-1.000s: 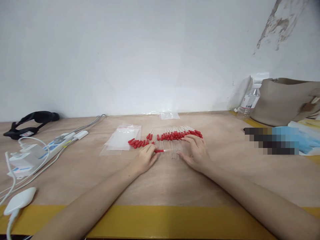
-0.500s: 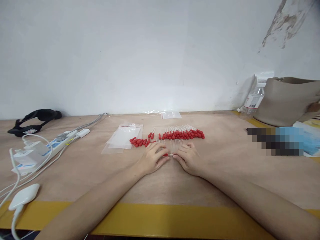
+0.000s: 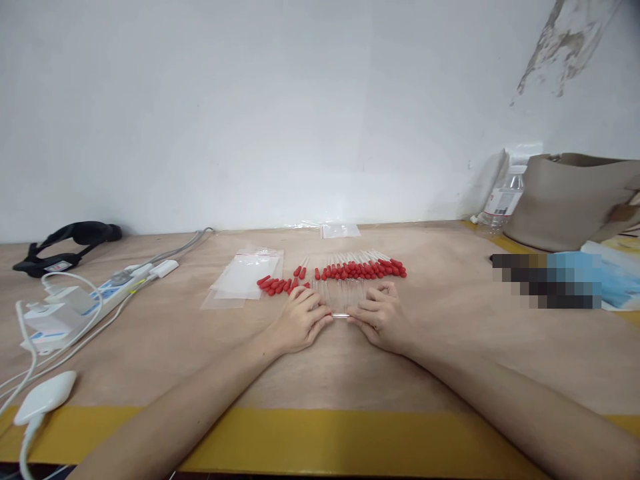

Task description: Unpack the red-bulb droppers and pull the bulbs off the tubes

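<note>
Both of my hands rest on the wooden table (image 3: 350, 373), fingertips facing each other. A clear glass dropper tube (image 3: 341, 315) lies between them, with my left hand (image 3: 299, 321) pinching one end and my right hand (image 3: 383, 319) pinching the other. Its red bulb is hidden under my left fingers. Just beyond my hands lies a row of several clear tubes (image 3: 343, 290). Behind that sits a row of red-bulbed droppers (image 3: 363, 269). A small heap of loose red bulbs (image 3: 275, 285) lies to the left of it.
Clear zip bags (image 3: 246, 275) lie left of the bulbs, another small bag (image 3: 340, 231) by the wall. A power strip with plugs and cables (image 3: 75, 300) and a black strap (image 3: 65, 243) are at left. A water bottle (image 3: 505, 197), beige bag (image 3: 570, 200) and blue mask (image 3: 615, 280) stand at right.
My hands drew together and toward me, off the tube row. The dropper's red bulb, seen by my left fingers before, is now covered; both hands hold the tube ends.
</note>
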